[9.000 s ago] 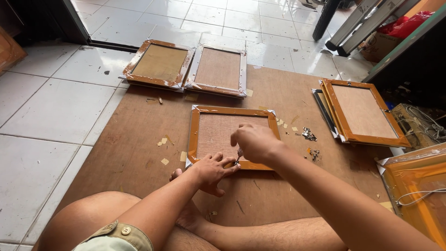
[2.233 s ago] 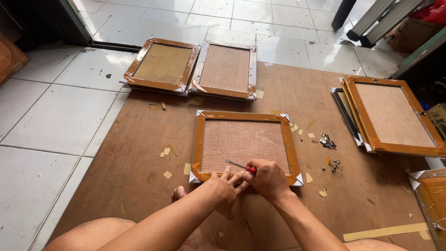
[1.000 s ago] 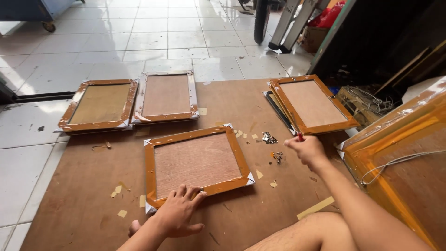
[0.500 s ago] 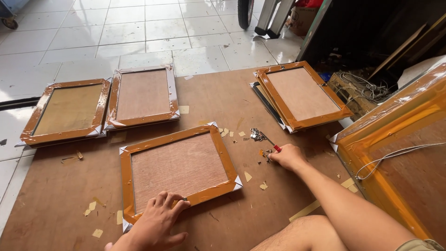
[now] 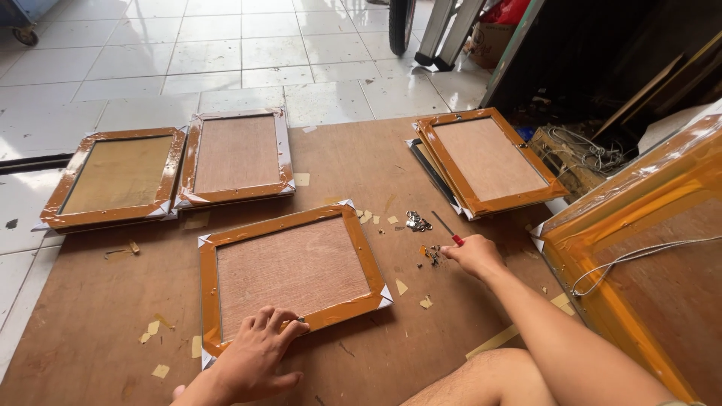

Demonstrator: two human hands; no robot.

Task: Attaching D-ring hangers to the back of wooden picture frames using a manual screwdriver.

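Frames: four on the brown board (image 5: 353, 162); two far left, one centre, a stack at right.
Centre frame (image 5: 289, 274): back up, tan panel, orange-brown taped edges, pale corners, lying flat.
Left hand (image 5: 256, 357): fingers spread wide, pressing the centre frame's near edge.
Right hand (image 5: 472, 256): closed around a red-handled screwdriver (image 5: 449, 229), beside small metal bits (image 5: 417, 221).

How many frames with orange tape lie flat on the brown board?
4. One frame under the left hand; two at the far left, side by side; one at the far right, on top of a stack that may hide more.
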